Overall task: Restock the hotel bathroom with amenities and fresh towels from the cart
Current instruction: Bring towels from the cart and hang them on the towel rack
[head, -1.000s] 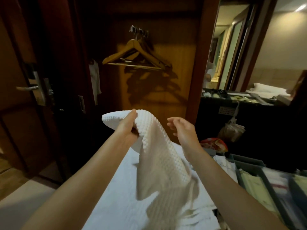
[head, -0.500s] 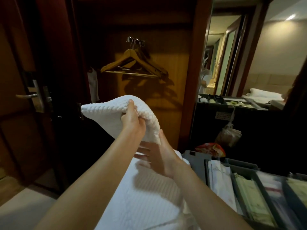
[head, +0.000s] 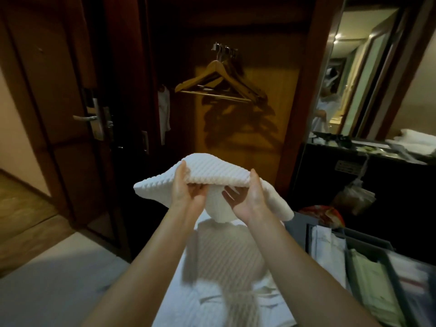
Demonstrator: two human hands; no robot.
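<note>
The left hand and right hand each grasped the white waffle-textured towel, thumbs above, fingers beneath. It sagged, folded, over ribbed white linen.

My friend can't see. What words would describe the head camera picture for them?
A left hand and a right hand hold up a white towel above a pile of white linen. Wooden hangers hang in the dark closet behind.
</note>
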